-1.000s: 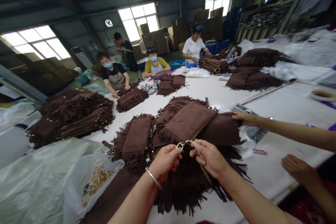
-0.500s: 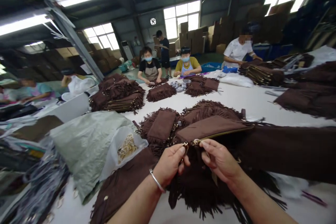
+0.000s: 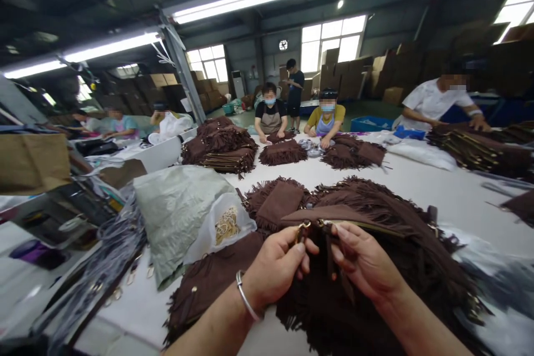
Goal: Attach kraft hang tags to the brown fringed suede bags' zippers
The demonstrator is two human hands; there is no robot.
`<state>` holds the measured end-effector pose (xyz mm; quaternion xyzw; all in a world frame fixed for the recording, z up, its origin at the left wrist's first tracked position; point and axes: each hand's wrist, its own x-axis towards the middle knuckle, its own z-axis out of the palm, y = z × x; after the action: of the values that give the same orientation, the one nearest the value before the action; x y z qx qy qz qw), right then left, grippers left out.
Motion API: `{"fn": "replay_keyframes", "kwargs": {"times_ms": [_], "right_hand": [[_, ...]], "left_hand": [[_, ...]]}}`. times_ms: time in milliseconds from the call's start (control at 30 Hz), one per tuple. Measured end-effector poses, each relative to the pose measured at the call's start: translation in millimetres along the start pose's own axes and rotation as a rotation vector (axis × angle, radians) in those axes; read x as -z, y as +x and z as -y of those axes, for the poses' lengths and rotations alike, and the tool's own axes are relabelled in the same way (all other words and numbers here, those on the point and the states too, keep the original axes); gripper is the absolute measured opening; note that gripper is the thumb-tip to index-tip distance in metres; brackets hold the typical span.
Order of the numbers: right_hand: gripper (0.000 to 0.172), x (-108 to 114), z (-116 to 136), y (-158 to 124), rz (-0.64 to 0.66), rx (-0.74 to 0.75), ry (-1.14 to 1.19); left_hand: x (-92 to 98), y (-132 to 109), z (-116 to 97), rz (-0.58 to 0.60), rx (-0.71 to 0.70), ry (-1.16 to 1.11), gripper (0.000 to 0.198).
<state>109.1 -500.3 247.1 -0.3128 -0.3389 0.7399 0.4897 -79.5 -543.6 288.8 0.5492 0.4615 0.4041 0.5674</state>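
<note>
I hold a dark brown suede fringed bag (image 3: 359, 217) above the white table (image 3: 417, 183). My left hand (image 3: 277, 267), with a silver bangle on its wrist, pinches the metal clasp (image 3: 303, 228) at the bag's zipper end. My right hand (image 3: 365, 261) grips the bag's top edge just right of the clasp, with a thin brown strap (image 3: 329, 250) hanging between my fingers. The bag's fringe (image 3: 334, 311) hangs down under both hands. More fringed bags (image 3: 277, 203) lie just behind.
A clear plastic bag of gold metal rings (image 3: 227, 225) lies to my left, beside grey-green sacking (image 3: 175, 211). Stacks of brown bags (image 3: 225, 147) cover the table. Several people sit or stand at the far side. Loose straps (image 3: 104, 272) hang at the left edge.
My view has swung left. The other person's hands at the right are out of view. The bag has tipped flatter, and my hands have stayed at its clasp.
</note>
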Motion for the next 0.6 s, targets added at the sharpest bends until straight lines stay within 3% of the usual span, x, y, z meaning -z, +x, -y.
{"fn": "replay_keyframes", "kwargs": {"times_ms": [133, 233, 367, 467, 600], "right_hand": [[0.027, -12.6, 14.8, 7.9, 0.027, 0.032, -0.057], [0.031, -16.9, 22.0, 11.2, 0.047, 0.026, -0.178], [0.043, -14.5, 26.4, 17.6, 0.038, 0.042, -0.325], [0.049, -9.0, 25.2, 27.7, 0.001, 0.054, -0.350], [0.054, -0.4, 16.6, 42.7, -0.044, 0.061, -0.388]], "left_hand": [[19.1, 8.9, -29.5, 0.012, 0.011, 0.022, 0.018], [47.1, 27.7, -55.8, -0.059, -0.003, 0.270, 0.014], [89.8, 63.9, -93.6, -0.098, -0.083, 0.706, 0.043], [111.9, 93.5, -116.4, -0.053, 0.051, 0.826, 0.060], [129.1, 127.0, -129.2, -0.021, 0.165, 0.918, 0.041]]}}
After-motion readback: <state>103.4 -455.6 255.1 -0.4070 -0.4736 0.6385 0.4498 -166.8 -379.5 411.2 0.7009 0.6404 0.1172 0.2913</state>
